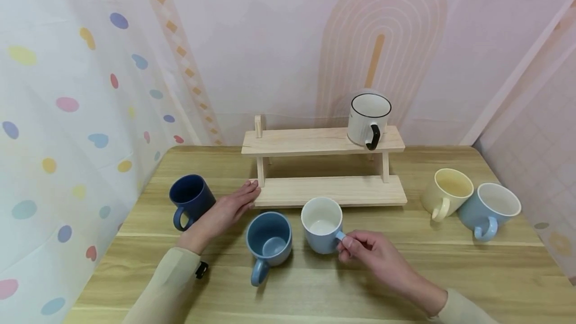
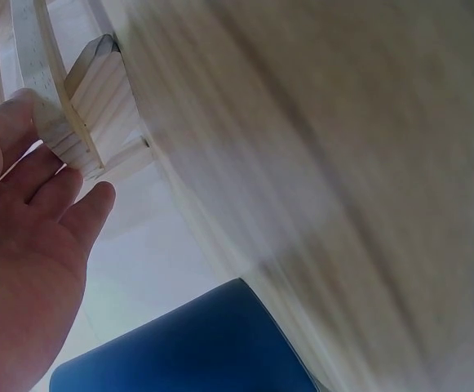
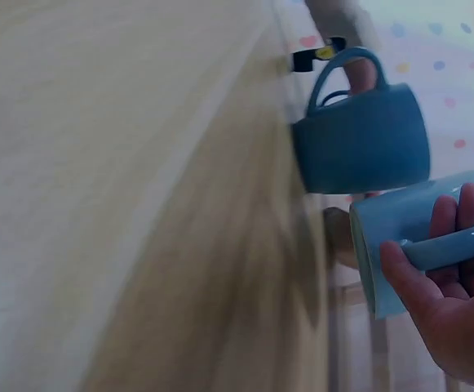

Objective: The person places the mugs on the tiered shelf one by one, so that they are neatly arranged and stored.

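Observation:
My right hand (image 1: pixel 378 259) holds a light blue mug with a white inside (image 1: pixel 321 226) by its handle, in front of the wooden two-tier shelf (image 1: pixel 328 191). In the right wrist view, the fingers (image 3: pixel 445 220) curl round that handle. My left hand (image 1: pixel 227 211) touches the left end of the shelf's lower board. Its fingers (image 2: pixel 90 216) reach out against the board end in the left wrist view. A medium blue mug (image 1: pixel 269 239) stands between the hands, handle toward me. Close beside the left wrist is a dark blue mug (image 1: pixel 191 201).
On the upper board's right side stands a white mug with a black rim and handle (image 1: pixel 369 119). A pale yellow mug (image 1: pixel 447 194) and another light blue mug (image 1: pixel 489 211) stand together at the table's right. A patterned curtain (image 1: pixel 270 54) hangs behind the table (image 1: pixel 382 294).

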### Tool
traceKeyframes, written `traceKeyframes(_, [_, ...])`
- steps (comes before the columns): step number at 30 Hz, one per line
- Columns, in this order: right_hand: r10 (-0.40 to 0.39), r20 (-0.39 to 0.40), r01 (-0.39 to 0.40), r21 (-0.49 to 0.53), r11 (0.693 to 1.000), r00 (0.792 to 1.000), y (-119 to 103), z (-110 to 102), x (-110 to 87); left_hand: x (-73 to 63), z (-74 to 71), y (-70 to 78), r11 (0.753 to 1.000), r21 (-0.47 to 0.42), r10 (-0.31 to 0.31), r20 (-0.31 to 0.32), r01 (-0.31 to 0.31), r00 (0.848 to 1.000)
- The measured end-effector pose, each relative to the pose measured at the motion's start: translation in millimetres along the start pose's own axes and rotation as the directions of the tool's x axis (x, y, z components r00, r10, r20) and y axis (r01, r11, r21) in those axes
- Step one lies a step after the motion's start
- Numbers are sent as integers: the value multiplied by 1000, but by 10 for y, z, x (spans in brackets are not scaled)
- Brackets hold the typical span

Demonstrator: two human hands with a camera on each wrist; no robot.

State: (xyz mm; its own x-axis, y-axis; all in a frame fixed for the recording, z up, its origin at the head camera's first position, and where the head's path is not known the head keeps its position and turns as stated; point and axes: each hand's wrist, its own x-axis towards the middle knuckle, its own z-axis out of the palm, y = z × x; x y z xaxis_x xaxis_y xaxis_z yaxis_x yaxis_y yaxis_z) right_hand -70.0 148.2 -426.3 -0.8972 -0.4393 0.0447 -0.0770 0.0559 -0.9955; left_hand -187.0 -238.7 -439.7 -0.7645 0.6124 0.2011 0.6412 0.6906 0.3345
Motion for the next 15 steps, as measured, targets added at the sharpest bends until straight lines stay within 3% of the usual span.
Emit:
traceKeyframes(6, [-12,-71,13,27,1000,997,-89,12,62,3,-7,8,1000,-5,-31,35,31,999])
traceKeyframes(15, [-51,-160,54,15,998,986,-196,38,122,14,-6,8,999,-12,-39,39,40,998])
